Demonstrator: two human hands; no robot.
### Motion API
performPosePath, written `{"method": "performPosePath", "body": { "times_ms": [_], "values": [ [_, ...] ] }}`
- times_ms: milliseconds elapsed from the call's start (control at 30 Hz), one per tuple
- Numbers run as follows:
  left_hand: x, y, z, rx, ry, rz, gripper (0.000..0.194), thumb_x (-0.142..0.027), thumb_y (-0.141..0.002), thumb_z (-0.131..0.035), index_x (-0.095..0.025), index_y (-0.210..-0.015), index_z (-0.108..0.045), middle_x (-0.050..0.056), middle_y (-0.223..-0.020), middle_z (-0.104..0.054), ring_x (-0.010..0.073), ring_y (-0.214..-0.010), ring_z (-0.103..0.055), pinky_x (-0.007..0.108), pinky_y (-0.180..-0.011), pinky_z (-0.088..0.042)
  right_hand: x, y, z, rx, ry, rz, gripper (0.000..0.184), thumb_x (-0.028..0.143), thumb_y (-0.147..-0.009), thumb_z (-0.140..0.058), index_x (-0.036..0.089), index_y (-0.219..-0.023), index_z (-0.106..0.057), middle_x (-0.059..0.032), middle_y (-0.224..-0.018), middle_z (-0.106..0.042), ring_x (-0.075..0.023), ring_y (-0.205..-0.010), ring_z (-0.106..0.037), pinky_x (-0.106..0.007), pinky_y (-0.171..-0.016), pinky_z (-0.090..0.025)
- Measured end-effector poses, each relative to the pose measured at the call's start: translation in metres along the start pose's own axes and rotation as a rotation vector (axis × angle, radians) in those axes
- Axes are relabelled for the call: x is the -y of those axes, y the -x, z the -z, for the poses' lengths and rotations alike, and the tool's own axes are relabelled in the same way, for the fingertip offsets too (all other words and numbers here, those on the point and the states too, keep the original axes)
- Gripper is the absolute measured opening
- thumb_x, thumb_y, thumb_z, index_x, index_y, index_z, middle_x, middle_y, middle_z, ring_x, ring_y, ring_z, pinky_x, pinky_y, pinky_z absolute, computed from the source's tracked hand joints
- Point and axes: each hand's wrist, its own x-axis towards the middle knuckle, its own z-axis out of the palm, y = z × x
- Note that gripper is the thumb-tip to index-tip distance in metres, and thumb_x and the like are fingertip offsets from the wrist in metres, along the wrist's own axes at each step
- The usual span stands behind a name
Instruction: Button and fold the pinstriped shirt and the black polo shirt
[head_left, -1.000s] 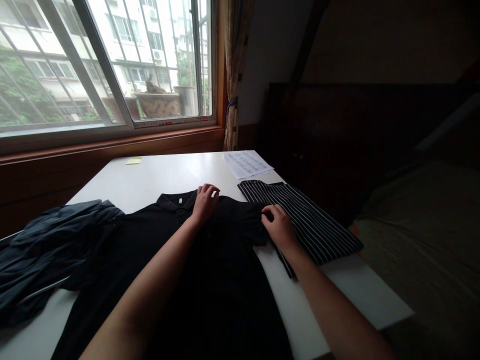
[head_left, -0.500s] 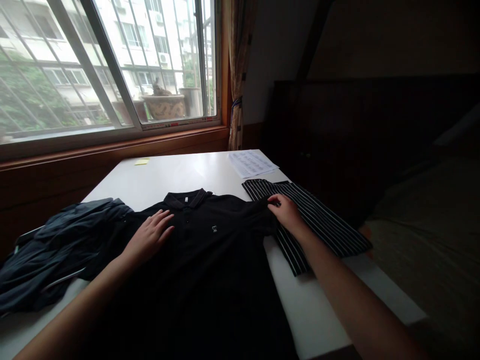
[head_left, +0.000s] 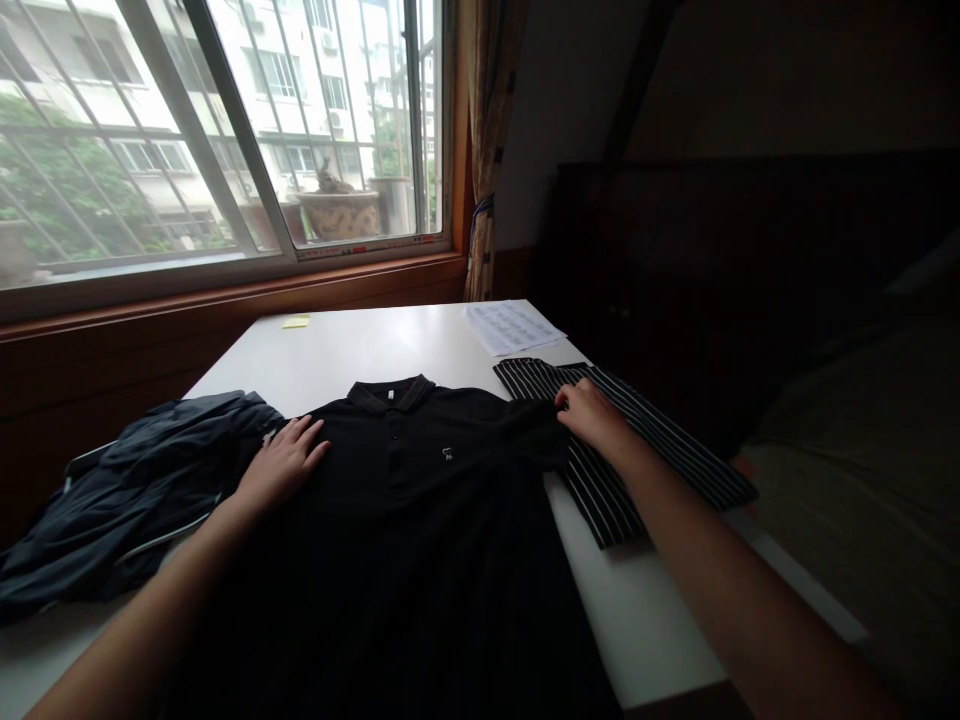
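Observation:
A black polo shirt (head_left: 420,520) lies face up on the white table (head_left: 360,345), collar toward the window, with a small white emblem on its chest. My left hand (head_left: 281,462) rests flat on the shirt's left shoulder, fingers stretched out. My right hand (head_left: 592,415) sits at the end of the shirt's right sleeve, fingers curled and pinched on the sleeve's edge. Under and beside that hand lies a folded black garment with thin white stripes (head_left: 637,445).
A crumpled dark blue-grey garment (head_left: 127,490) lies at the table's left. A printed sheet of paper (head_left: 514,326) and a yellow sticky note (head_left: 295,321) lie at the far side. A window runs behind; a dark bed (head_left: 862,470) stands to the right.
My left hand slid from the collar leftward to the shirt's left shoulder and flattened out. My right hand moved along the right sleeve toward its end. The shirt now lies spread wider.

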Motion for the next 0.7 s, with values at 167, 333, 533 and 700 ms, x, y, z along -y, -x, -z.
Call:
{"method": "performPosePath", "body": {
  "times_ms": [167,333,533,700],
  "values": [
    [-0.018,-0.018,0.015,-0.063,-0.111,0.038,0.056,-0.047,-0.099,-0.035,-0.017,-0.141,-0.055,0.018,-0.144,-0.053,0.0377,-0.129,-0.051,0.064,-0.112,-0.029,0.045,0.015,0.013,-0.16,0.253,0.173,0.021,0.013,-0.087,-0.054,0.016,-0.096,-0.073,-0.0217,-0.116,-0.057,-0.038,-0.109,-0.05,-0.045,-0.078,-0.046],
    [-0.049,-0.034,0.011,-0.169,-0.05,-0.053,0.05,-0.038,-0.098,-0.038,-0.013,-0.134,-0.061,0.016,-0.137,-0.058,0.0314,-0.126,-0.053,0.043,-0.112,-0.036,0.108,0.006,-0.016,-0.003,0.035,0.447,0.026,0.021,-0.095,-0.051,0.016,-0.111,-0.07,-0.0153,-0.115,-0.062,-0.028,-0.106,-0.055,-0.039,-0.093,-0.045],
    [-0.048,-0.047,-0.004,-0.137,0.007,0.039,0.055,-0.042,-0.099,-0.035,-0.012,-0.141,-0.054,0.015,-0.143,-0.053,0.03,-0.131,-0.05,0.039,-0.112,-0.037,0.155,-0.001,-0.078,0.116,-0.021,0.39,0.048,0.047,-0.099,-0.049,0.02,-0.137,-0.058,-0.0129,-0.142,-0.053,-0.0304,-0.128,-0.046,-0.042,-0.107,-0.038],
    [-0.037,-0.056,-0.01,-0.121,-0.022,0.025,0.06,-0.042,-0.1,-0.032,-0.005,-0.143,-0.05,0.019,-0.147,-0.049,0.03,-0.138,-0.044,0.039,-0.117,-0.031,0.161,-0.013,-0.099,0.059,-0.022,0.312,0.054,0.05,-0.1,-0.041,0.018,-0.144,-0.051,-0.0123,-0.151,-0.046,-0.0288,-0.139,-0.037,-0.044,-0.117,-0.026]
  ]
}}
